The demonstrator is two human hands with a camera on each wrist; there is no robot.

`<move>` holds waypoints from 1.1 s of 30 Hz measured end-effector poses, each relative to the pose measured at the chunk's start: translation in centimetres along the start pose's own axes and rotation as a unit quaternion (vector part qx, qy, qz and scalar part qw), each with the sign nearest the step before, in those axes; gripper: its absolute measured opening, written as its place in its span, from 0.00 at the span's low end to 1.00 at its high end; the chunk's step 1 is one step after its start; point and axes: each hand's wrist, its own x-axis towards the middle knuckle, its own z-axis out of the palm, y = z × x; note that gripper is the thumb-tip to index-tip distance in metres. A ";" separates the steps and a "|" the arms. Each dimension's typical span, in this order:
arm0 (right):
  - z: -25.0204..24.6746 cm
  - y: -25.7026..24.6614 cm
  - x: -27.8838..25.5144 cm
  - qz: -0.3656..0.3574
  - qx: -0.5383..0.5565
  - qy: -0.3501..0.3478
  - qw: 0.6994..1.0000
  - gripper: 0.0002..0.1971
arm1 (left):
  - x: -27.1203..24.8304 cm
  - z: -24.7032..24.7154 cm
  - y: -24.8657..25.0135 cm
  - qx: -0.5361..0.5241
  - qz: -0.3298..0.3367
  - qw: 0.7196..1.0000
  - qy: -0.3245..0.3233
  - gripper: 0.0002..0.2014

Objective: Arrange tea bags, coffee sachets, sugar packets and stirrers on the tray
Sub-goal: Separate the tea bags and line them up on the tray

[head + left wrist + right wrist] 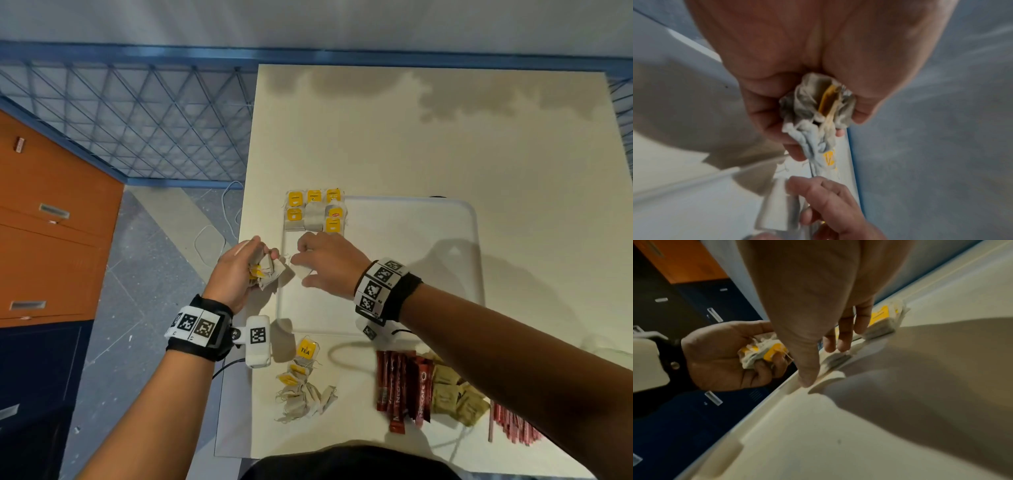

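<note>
My left hand (239, 274) grips a crumpled bunch of tea bags (269, 270) with yellow tags just off the left edge of the white tray (411, 240). The left wrist view shows my fingers curled round the bunch (812, 104). My right hand (299, 270) is low over the tray's left part and pinches one tea bag (835, 359) between thumb and fingers, against the tray floor. Several tea bags (315, 210) lie in rows in the tray's far left corner.
On the table in front of the tray lie a loose pile of tea bags (301, 394), red coffee sachets (404, 387), brown sugar packets (452, 394) and pink stirrers (513, 425). The table edge (245, 240) runs just left of the tray, with floor and orange cabinets (51, 222) beyond.
</note>
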 end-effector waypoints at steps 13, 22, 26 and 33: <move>0.5 0.5 -0.9 0.106 0.273 0.055 0.955 0.06 | -0.2 0.2 -0.3 0.227 0.090 0.969 0.025 0.08; -1.0 -0.1 -2.6 0.181 0.568 0.092 0.798 0.04 | -0.6 1.8 0.5 0.232 0.118 0.962 -0.086 0.09; -1.0 0.0 -2.8 0.194 0.591 0.091 0.778 0.05 | -0.3 2.4 0.4 0.224 0.117 0.965 -0.064 0.02; -0.5 0.1 -3.1 0.189 0.501 0.110 0.837 0.06 | 0.0 2.7 0.0 0.233 0.108 0.965 -0.046 0.08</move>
